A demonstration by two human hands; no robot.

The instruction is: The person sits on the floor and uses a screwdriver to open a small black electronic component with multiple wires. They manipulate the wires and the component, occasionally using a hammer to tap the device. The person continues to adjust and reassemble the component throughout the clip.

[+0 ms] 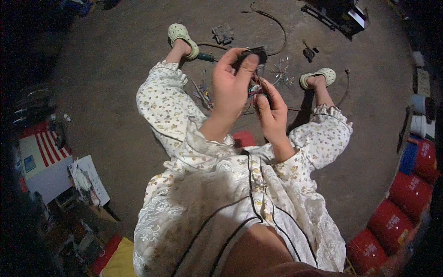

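My left hand [231,85] is raised in front of me, thumb and fingers closed on a small black block-shaped part [260,54]. Thin dark and reddish wires [257,79] run down from it toward my right hand [273,114]. The right thumb and fingers are pinched together just below, around the wires; their exact grip is partly hidden. On the floor beyond lie a bundle of coloured wires [203,94] and loose wire bits [282,76]. A green-handled tool [206,57] rests by my left shoe [179,34].
A metal frame-like part [223,34], a dark cable [282,30] and a small black part [308,51] lie on the floor ahead. Red packages [386,226] line the right side. A striped box [46,154] stands left, and a black object [339,16] far right.
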